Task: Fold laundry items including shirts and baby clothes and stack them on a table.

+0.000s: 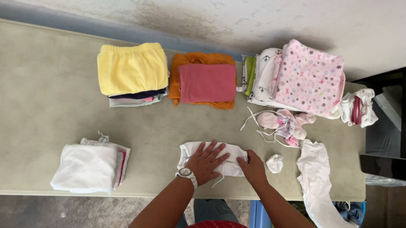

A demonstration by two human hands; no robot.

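A small white baby garment (232, 150) with thin ties lies folded near the front edge of a beige table (35, 90). My left hand (205, 162), with a watch on its wrist, presses flat on the garment with fingers spread. My right hand (251, 166) pinches the garment's right end between fingers and thumb.
A white folded stack (87, 167) sits front left. At the back are a yellow-topped pile (131, 69), a pink cloth on orange (207, 82) and a pink flowered pile (308, 76). Loose small pink items (282, 123), a white ball of cloth (275, 163), a long white garment (316, 177) and a dark phone (391, 168) lie right.
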